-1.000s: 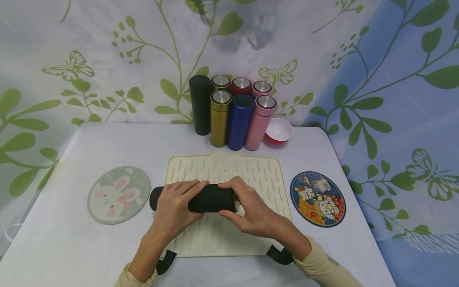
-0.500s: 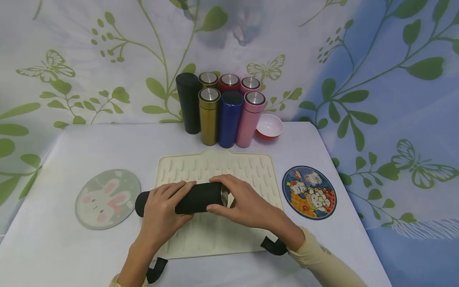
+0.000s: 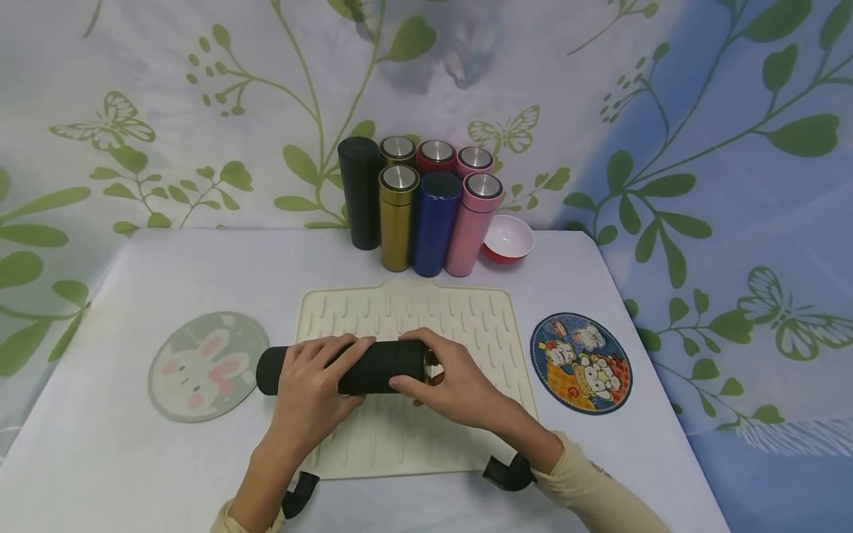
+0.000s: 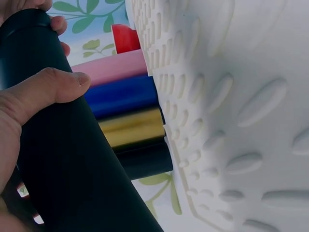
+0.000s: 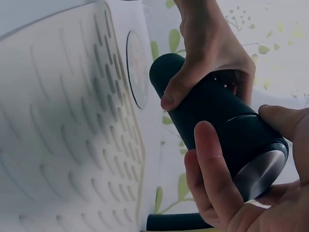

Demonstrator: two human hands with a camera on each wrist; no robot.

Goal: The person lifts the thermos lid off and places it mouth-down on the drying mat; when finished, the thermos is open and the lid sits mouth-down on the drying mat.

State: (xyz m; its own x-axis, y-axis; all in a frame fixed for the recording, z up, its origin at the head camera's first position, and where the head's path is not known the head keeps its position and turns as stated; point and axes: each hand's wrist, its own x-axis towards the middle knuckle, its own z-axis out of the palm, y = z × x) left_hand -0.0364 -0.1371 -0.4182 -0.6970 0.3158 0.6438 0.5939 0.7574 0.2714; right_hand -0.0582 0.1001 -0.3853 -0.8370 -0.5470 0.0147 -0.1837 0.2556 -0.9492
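Note:
A black thermos flask (image 3: 380, 368) lies sideways in both hands, held above the cream ridged mat (image 3: 413, 444). My left hand (image 3: 309, 385) grips its body, with the thumb on one side in the left wrist view. At the flask's right end my right hand (image 3: 456, 385) grips the lid, fingers spread round it. The lid's silver metal top (image 5: 263, 171) faces the right palm in the right wrist view. A thin seam shows between lid and body there. Part of the flask's body is covered by the left hand.
Several flasks stand in a cluster at the back, among them a black one (image 3: 360, 196), a gold one (image 3: 396, 229), a blue one (image 3: 435, 229) and a pink one (image 3: 472, 233). Beside them sits a red-and-white bowl (image 3: 509, 238). Round mats lie left (image 3: 206, 368) and right (image 3: 581, 363).
The head view has shifted slightly. Against the mat, the flask has moved a little left. It tilted for a moment, then levelled. The right fingers have shifted round the lid; both hands keep their grip.

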